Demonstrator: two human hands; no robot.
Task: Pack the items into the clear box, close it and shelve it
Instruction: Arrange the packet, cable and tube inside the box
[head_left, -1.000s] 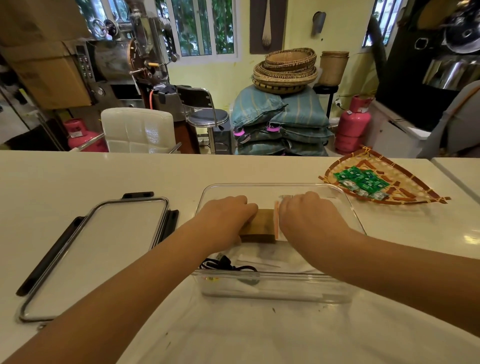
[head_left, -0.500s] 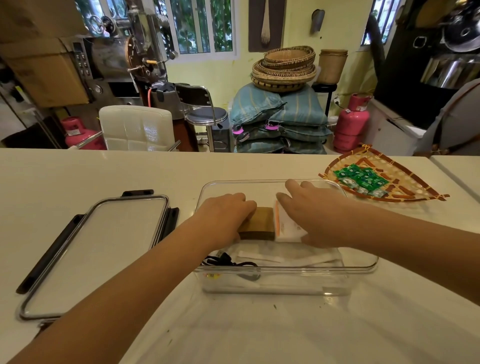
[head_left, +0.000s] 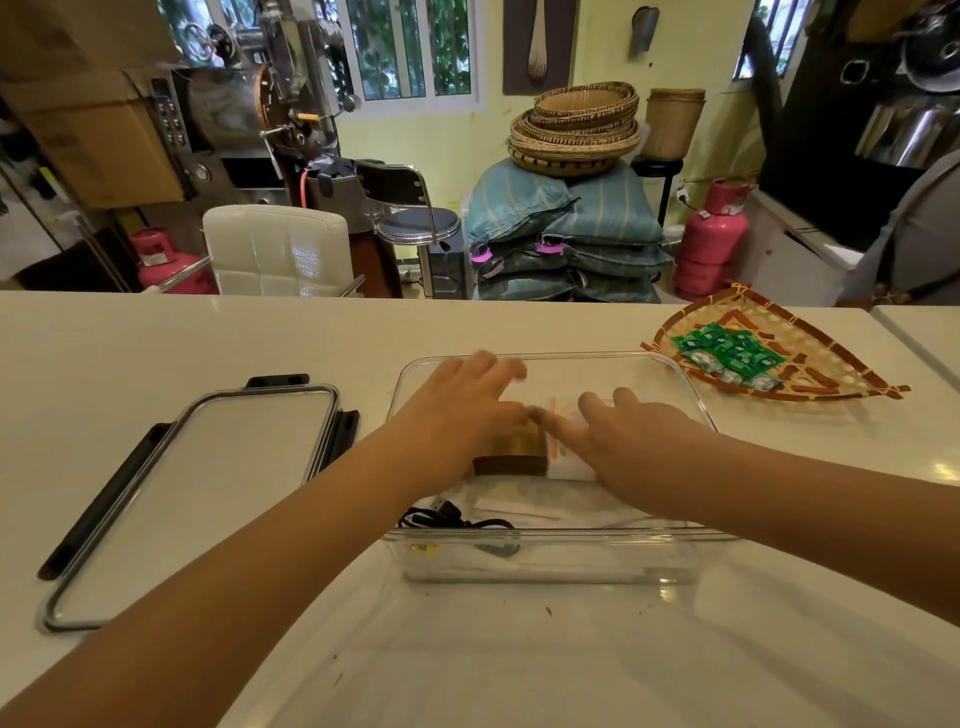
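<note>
White countertop (head_left: 156, 338) runs across the view, with a cluttered room behind it: a white padded chair (head_left: 275, 249), stacked blue sacks (head_left: 566, 228) topped by woven baskets (head_left: 576, 127), and a pink gas cylinder (head_left: 711, 234). On the counter, near its middle, sits the clear box (head_left: 545, 558), open at the top. Its lid (head_left: 192, 499) lies flat to the left, well apart from the rim, black latches folded out. At the far right rests a fan-shaped woven tray (head_left: 841, 364) holding green packets (head_left: 727, 353).

Both hands reach over the box. The left hand (head_left: 462, 415) has its fingers spread and relaxed, blurred, hovering above a brown block (head_left: 511, 457); whether it touches the block cannot be told. The right hand (head_left: 623, 441) lies flat with straight fingers on a white packet with orange stripes (head_left: 563, 457), just beside the block. A black cable (head_left: 447, 519) lies coiled at the box's near left corner.
</note>
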